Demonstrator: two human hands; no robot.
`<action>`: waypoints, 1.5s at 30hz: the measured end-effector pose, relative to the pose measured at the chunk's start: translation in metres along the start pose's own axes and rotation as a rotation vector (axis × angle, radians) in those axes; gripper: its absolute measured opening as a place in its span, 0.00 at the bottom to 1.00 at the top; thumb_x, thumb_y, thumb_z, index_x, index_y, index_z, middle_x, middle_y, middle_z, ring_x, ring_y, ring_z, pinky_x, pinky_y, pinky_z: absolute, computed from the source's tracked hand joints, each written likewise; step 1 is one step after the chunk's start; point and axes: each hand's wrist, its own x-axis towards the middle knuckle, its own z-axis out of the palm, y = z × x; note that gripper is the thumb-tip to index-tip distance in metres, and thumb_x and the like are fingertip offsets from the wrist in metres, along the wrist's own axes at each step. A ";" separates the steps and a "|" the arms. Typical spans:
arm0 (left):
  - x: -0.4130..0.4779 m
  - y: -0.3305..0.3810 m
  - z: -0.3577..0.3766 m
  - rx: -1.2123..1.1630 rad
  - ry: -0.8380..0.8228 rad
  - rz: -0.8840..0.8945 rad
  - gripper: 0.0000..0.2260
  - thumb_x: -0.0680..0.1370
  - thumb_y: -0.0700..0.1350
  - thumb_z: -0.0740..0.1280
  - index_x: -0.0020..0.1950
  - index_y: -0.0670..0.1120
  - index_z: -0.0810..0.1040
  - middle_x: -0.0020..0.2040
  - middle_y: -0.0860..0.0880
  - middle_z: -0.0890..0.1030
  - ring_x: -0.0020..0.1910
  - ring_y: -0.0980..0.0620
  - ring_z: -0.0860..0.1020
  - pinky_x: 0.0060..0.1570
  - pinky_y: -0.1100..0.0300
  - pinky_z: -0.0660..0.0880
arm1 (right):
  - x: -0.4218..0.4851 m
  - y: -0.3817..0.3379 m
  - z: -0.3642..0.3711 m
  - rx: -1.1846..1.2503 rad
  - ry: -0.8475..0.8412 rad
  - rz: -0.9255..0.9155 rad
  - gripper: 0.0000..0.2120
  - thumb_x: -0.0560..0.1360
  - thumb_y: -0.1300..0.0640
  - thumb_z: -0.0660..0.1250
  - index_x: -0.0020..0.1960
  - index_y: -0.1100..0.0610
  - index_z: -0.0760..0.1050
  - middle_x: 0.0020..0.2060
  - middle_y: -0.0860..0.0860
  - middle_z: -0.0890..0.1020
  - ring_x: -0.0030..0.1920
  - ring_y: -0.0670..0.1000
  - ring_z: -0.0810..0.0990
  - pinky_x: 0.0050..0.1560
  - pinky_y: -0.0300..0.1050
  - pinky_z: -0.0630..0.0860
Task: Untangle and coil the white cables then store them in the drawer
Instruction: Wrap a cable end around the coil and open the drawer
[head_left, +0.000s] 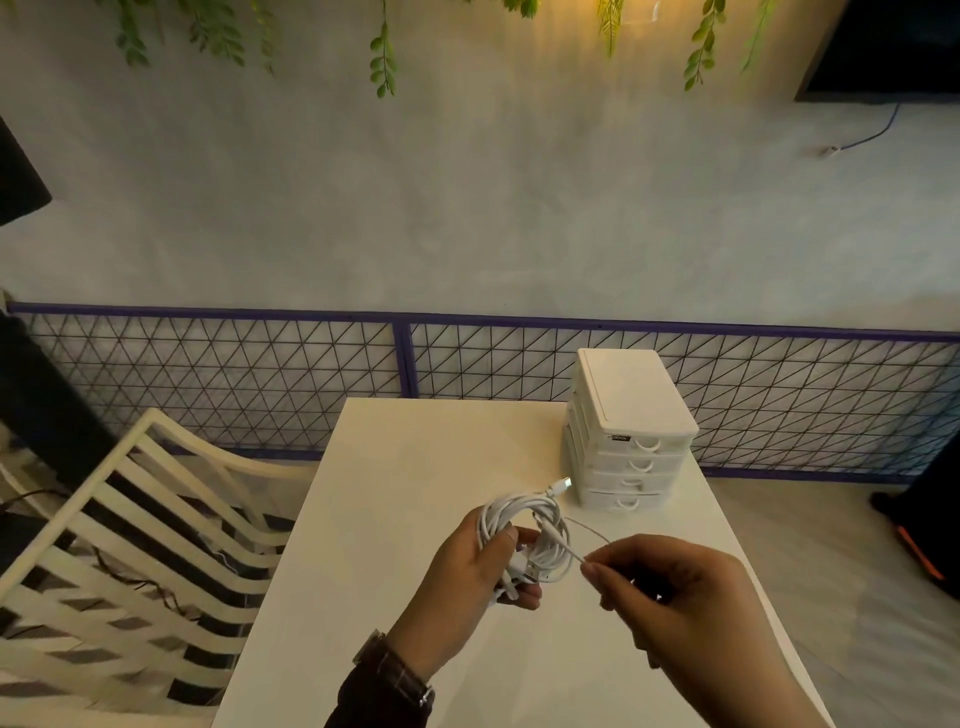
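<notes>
A: Where's the white cable bundle (519, 519) rn?
B: Held up over the surface (395, 519) in front of the person, just short of the drawer unit (631, 431), not touching it. Wound in several loose loops.
A: And the left grip (467, 577)?
B: Curled round the coil: thumb across the front of the loops, fingers behind & under. Nothing else in it. There's a watch (395, 670) w/ a dark strap on that wrist.
A: What about the right grip (675, 603)?
B: Nearly closed, thumb & forefinger pinching one loose strand (574, 553) that runs out of the coil's right side. Other fingers curled in. A thin loop arcs behind, back toward that hand.
A: Any plug showing?
B: Yes, one connector (563, 484) sticks out at the coil's top right, pointing toward the unit. Another plug end sits low in the bundle by the left fingers; type, can't tell.
A: Drawers?
B: Four stacked, all pushed in. Unit stands at the far right of the surface.
A: Other stuff?
B: There's a white slatted chair (130, 519) left of the surface, a wire mesh fence (208, 374) behind, green leaves (383, 57) hanging at top
</notes>
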 end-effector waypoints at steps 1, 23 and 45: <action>-0.001 0.000 0.001 0.000 0.002 0.016 0.07 0.81 0.37 0.56 0.53 0.42 0.72 0.46 0.41 0.80 0.30 0.49 0.79 0.32 0.59 0.79 | 0.001 -0.002 0.000 -0.093 -0.019 0.018 0.10 0.68 0.59 0.73 0.32 0.47 0.82 0.24 0.40 0.80 0.22 0.45 0.74 0.24 0.36 0.72; -0.008 -0.002 0.019 0.397 -0.084 0.295 0.22 0.73 0.58 0.58 0.64 0.52 0.70 0.55 0.51 0.78 0.54 0.55 0.77 0.54 0.65 0.75 | 0.031 0.015 0.026 -0.533 0.379 -0.299 0.43 0.53 0.61 0.81 0.64 0.53 0.66 0.59 0.57 0.75 0.56 0.52 0.67 0.52 0.48 0.72; 0.002 -0.008 0.014 0.475 -0.230 0.128 0.07 0.77 0.47 0.57 0.51 0.56 0.72 0.42 0.47 0.79 0.32 0.54 0.77 0.41 0.56 0.78 | 0.065 -0.011 -0.013 -0.321 -0.463 -0.283 0.22 0.70 0.36 0.61 0.63 0.35 0.70 0.65 0.33 0.72 0.67 0.30 0.63 0.76 0.51 0.45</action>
